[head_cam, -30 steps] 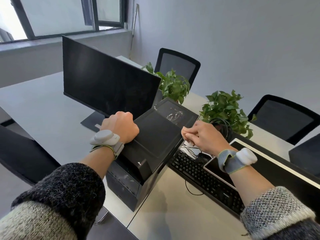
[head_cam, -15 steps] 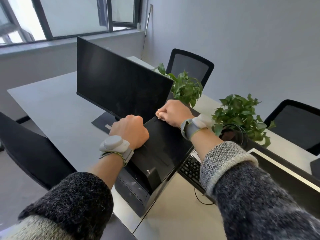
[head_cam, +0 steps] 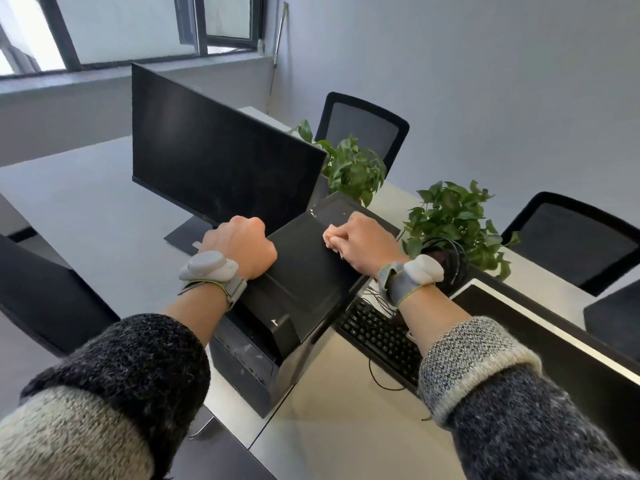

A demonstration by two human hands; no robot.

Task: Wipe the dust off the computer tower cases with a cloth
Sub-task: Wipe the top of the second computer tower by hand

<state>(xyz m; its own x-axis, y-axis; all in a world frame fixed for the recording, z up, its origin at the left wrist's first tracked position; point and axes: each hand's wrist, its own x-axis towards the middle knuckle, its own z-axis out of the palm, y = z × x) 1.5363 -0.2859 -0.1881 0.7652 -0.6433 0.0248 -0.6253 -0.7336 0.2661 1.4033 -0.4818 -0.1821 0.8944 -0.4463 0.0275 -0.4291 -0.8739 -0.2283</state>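
Note:
A black computer tower (head_cam: 304,271) stands on the desk, its top facing me, with pale specks near the far end. My left hand (head_cam: 242,247) curls over the top's left edge and grips it. On the far part of the top rests my right hand (head_cam: 367,244), fisted around a small pale cloth (head_cam: 329,239). Only a bit of cloth shows past the fingers, pressed to the case.
A large black monitor (head_cam: 214,161) stands close behind the tower on the left. A keyboard (head_cam: 381,337), coiled cables (head_cam: 446,261) and another dark screen (head_cam: 554,341) lie to the right. Two potted plants (head_cam: 353,168) (head_cam: 453,216) and office chairs (head_cam: 363,129) stand beyond.
My right hand swung from above the keyboard onto the far end of the tower's top, then slid a little nearer. My left hand kept its grip on the left edge.

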